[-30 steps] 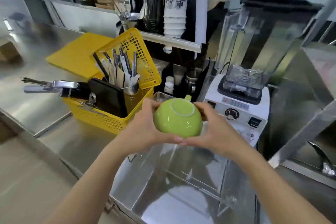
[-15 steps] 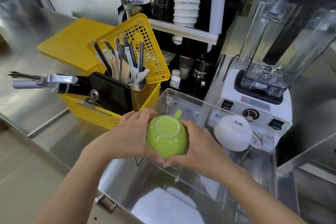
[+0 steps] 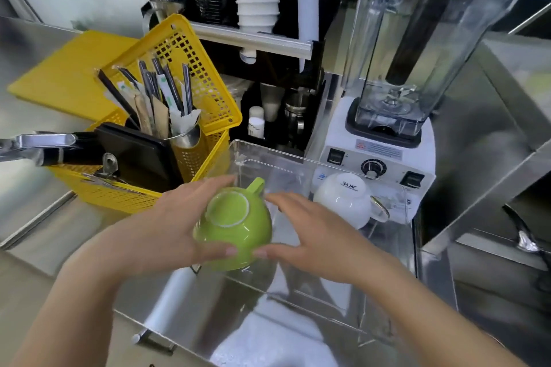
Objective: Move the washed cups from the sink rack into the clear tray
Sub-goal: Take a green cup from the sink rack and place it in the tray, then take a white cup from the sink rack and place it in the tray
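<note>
Holding green cup over tray containing white cup.

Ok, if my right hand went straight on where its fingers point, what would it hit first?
Probably the green cup, right beside the fingertips, near its handle. Depth is unclear, so the right hand might slip just behind it and reach the far wall of the clear tray instead.

White cup bears "YA MI" on its upturned base
</note>
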